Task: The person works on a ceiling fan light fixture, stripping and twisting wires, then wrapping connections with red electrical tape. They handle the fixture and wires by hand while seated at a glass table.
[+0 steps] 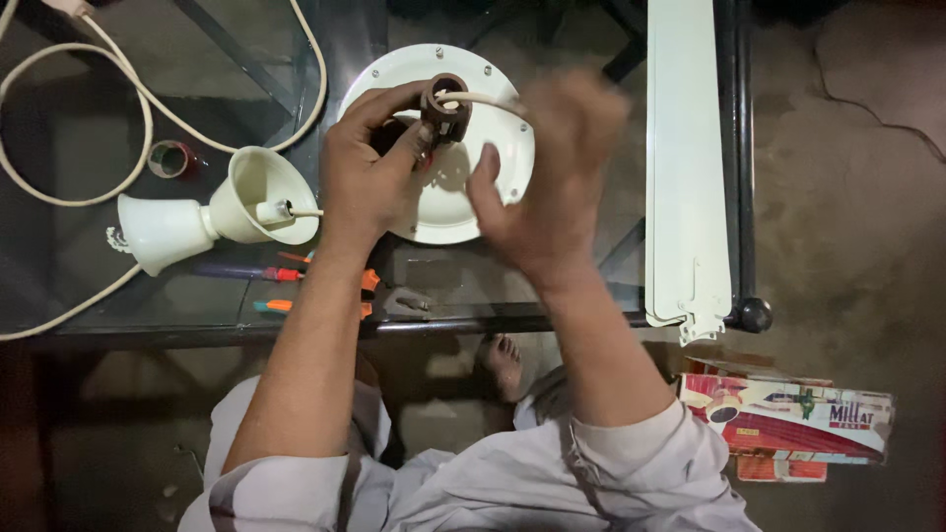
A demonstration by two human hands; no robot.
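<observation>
Pinching a small brown ring-shaped part point(444, 106) between thumb and fingers, my left hand point(372, 163) holds it above the round white plate point(493, 163) on the glass table point(89, 296). A cream cable point(485, 99) runs from the part toward my right hand point(552, 177), blurred; I cannot tell its grip. Two cream cups point(212, 212) lie left of the grip.

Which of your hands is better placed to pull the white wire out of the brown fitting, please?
Probably the right hand: it is free beside the white wire, while the left hand already grips the brown fitting.
</observation>
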